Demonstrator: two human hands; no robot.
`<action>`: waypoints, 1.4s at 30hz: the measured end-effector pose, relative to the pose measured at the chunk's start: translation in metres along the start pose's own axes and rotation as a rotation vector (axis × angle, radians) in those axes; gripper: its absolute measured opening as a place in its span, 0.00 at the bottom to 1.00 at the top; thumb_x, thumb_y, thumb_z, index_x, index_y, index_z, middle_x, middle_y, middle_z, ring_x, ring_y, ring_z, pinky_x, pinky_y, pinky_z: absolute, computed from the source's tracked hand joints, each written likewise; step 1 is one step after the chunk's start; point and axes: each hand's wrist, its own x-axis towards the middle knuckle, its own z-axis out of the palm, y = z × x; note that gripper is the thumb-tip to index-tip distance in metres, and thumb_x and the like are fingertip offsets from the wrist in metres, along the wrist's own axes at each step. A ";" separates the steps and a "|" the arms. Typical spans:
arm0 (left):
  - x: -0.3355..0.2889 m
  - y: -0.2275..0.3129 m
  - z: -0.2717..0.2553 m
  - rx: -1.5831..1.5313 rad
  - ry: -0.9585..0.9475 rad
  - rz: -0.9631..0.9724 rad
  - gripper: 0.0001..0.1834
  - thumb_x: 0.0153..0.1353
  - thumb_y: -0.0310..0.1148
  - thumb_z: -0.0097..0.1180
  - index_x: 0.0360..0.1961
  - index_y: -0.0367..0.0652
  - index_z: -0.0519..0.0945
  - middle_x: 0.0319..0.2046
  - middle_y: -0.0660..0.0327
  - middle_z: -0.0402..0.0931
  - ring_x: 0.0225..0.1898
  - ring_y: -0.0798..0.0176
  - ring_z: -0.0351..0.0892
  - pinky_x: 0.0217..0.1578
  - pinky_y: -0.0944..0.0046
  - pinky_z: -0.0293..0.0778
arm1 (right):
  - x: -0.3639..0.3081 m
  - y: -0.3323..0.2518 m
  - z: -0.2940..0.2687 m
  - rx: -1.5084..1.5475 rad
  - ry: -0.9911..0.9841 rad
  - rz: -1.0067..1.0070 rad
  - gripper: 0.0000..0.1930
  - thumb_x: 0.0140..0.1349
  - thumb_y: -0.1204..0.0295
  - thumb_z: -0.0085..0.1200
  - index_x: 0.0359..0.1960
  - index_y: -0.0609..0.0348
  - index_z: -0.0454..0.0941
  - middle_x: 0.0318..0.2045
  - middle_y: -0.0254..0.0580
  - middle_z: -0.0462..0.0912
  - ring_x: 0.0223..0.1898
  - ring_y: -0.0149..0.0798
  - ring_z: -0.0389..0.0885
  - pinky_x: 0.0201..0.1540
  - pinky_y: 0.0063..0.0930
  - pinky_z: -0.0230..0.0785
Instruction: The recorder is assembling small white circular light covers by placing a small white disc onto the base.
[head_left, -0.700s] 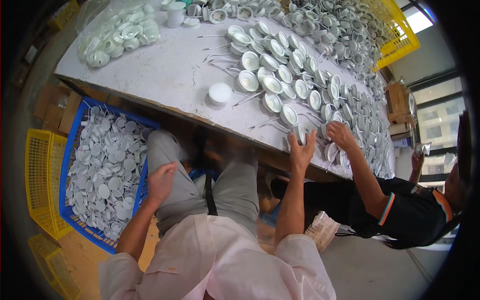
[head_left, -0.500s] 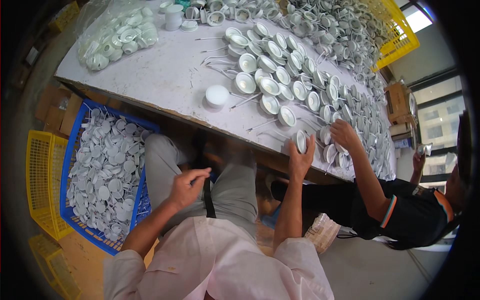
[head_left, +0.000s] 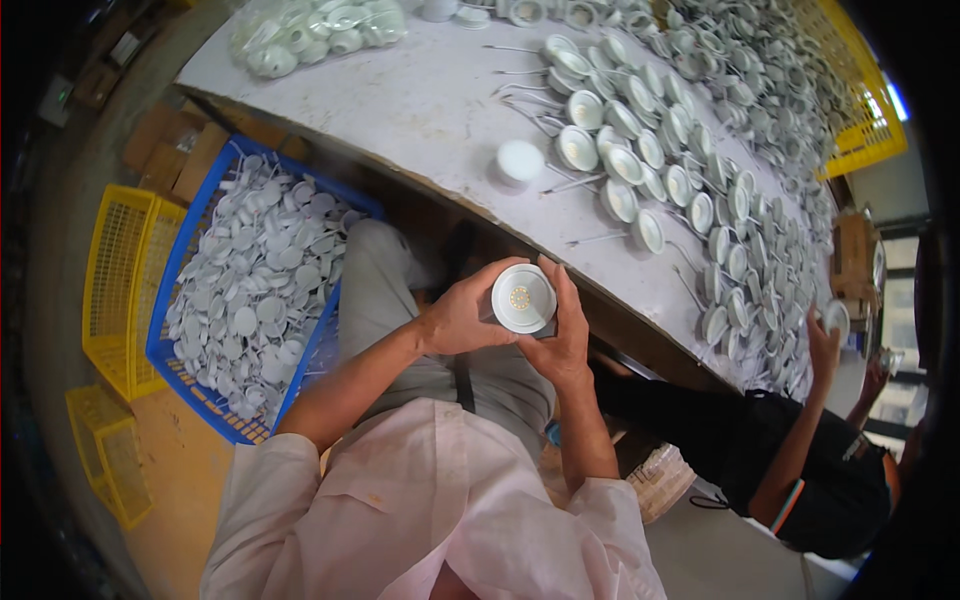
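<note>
The bench (head_left: 420,110) is the biggest thing here, running up and away to the right. A co-worker in a dark shirt (head_left: 840,505) is beside its right end. Left of its near edge, and lower, is a blue basket (head_left: 187,245) heaped with pale discs. On the bench's far left lies a clear bag of white cups (head_left: 310,35); on its middle, a spread of round lamps with leads (head_left: 622,165); near its front edge, a white cap (head_left: 520,162).

In front of the bench, over the lap, the left hand (head_left: 467,313) and right hand (head_left: 560,335) share one grip, curled only as wide as the held lamp (head_left: 523,298). They have its rim from both sides, its face upward. Any lead is hidden.

To handle it well, I'd press evenly on the rim, hold the face level, and leave the small yellowish dots (head_left: 519,298) at its centre untouched.
</note>
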 end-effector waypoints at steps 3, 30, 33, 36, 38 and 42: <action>-0.011 -0.002 -0.012 0.077 0.093 0.034 0.48 0.47 0.21 0.67 0.67 0.38 0.54 0.59 0.58 0.65 0.61 0.64 0.64 0.62 0.62 0.62 | 0.016 -0.010 0.005 0.042 -0.091 0.004 0.48 0.38 0.80 0.68 0.66 0.63 0.57 0.61 0.51 0.67 0.63 0.50 0.66 0.63 0.36 0.61; -0.047 -0.014 -0.042 0.259 0.443 0.084 0.44 0.46 0.21 0.69 0.64 0.38 0.60 0.54 0.59 0.70 0.56 0.66 0.70 0.56 0.65 0.70 | 0.130 0.064 0.020 0.693 0.297 0.718 0.13 0.64 0.62 0.55 0.29 0.58 0.73 0.19 0.33 0.74 0.19 0.24 0.73 0.21 0.16 0.66; -0.044 -0.008 -0.038 0.349 0.453 0.085 0.43 0.46 0.21 0.69 0.63 0.37 0.61 0.54 0.59 0.71 0.56 0.65 0.70 0.56 0.65 0.69 | 0.110 0.047 0.016 0.807 0.325 0.702 0.10 0.66 0.66 0.53 0.30 0.59 0.73 0.20 0.33 0.74 0.21 0.25 0.76 0.23 0.16 0.71; -0.035 -0.008 -0.034 0.349 0.443 0.075 0.43 0.46 0.21 0.69 0.63 0.37 0.61 0.54 0.59 0.71 0.56 0.65 0.70 0.56 0.65 0.68 | 0.092 0.036 0.014 0.873 0.304 0.663 0.06 0.65 0.71 0.52 0.33 0.61 0.74 0.22 0.34 0.77 0.25 0.29 0.80 0.27 0.17 0.75; -0.030 -0.007 -0.032 0.334 0.432 0.083 0.43 0.46 0.21 0.69 0.63 0.36 0.60 0.54 0.58 0.71 0.56 0.65 0.70 0.56 0.65 0.68 | 0.085 0.024 0.014 0.897 0.286 0.670 0.06 0.65 0.72 0.52 0.33 0.63 0.73 0.25 0.39 0.80 0.26 0.30 0.81 0.30 0.18 0.77; -0.020 0.001 -0.026 0.288 0.395 0.067 0.43 0.46 0.20 0.69 0.63 0.36 0.60 0.54 0.58 0.71 0.56 0.66 0.70 0.57 0.64 0.68 | 0.063 0.011 0.014 0.526 0.344 0.597 0.08 0.63 0.77 0.52 0.42 0.66 0.77 0.29 0.44 0.83 0.28 0.33 0.82 0.33 0.25 0.77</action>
